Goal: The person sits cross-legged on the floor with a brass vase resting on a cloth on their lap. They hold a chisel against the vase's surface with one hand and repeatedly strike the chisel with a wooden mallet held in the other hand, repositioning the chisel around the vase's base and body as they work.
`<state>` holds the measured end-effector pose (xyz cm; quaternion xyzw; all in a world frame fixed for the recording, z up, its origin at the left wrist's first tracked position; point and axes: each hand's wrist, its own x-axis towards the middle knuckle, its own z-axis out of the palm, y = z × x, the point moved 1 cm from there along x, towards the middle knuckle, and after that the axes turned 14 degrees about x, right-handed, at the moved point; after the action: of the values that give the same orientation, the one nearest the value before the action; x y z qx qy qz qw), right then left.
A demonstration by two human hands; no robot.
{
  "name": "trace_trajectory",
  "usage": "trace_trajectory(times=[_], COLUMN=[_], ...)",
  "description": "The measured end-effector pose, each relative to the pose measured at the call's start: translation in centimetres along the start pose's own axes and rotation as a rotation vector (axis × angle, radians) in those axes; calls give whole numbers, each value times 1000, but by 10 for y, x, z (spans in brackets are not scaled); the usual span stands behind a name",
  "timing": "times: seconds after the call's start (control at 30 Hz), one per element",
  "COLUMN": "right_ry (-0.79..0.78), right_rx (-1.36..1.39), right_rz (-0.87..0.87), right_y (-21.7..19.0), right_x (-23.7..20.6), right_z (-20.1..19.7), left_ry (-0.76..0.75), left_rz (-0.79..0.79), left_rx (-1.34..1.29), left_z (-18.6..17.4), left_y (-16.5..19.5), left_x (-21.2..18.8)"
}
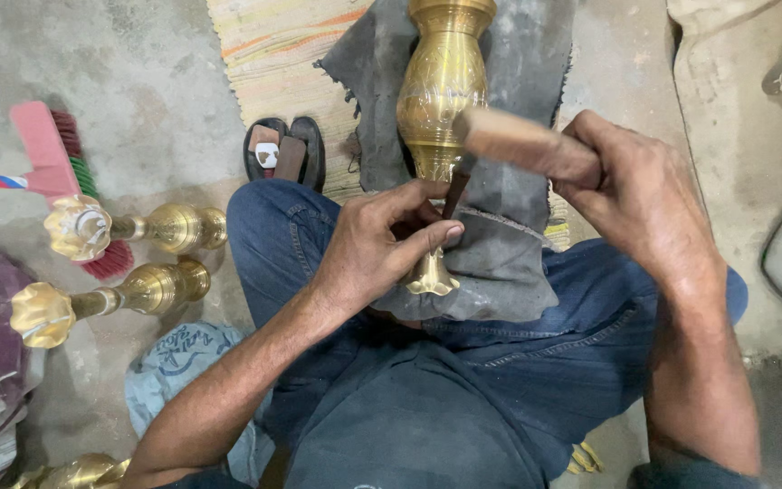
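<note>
The left hand (377,249) pinches a thin metal tool (453,195) against the shiny brass vase (439,91) lying on the grey cloth (509,244) over the lap, and the right hand (631,186), wrapped tight around a wooden hammer (522,143), could slip and hit the fingers.

Bare forearms, blue denim jeans, dark blue shirt, no sleeves visible

view: single head camera, worn by the person
facing: steeply down over lap and concrete floor (138,72)
distance: close, forearms and hands fill the frame
coverage: lap centre, floor around
shared: none, one view only
</note>
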<state>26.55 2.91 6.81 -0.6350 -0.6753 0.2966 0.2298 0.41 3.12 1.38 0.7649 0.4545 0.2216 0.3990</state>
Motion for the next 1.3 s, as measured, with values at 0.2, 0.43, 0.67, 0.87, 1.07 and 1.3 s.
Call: trace_trajectory(times=[0.2,0.43,0.67,0.87,1.07,1.3], right_ry=[-6,23,14,-10,-37,-48], right_rx=[-2,-5,-45,-88,-54,-58], right_rz=[-44,-1,-119,-83,-113,-23], right_y=[5,6,6,8,5,3], right_x=[-3,-3,-5,-3,-2,-1], right_z=[1,1,0,1,0,-2], left_ry=[31,66,72,48,29,35], left_rz=[34,36,32,9,7,-23], left_rx=[6,0,-16,-13,7,-17], left_z=[-1,-2,-2,-2,0,-2], left_y=[-2,0,0,-3,-5,-4], left_x=[-2,-3,-2,-1,-1,-2])
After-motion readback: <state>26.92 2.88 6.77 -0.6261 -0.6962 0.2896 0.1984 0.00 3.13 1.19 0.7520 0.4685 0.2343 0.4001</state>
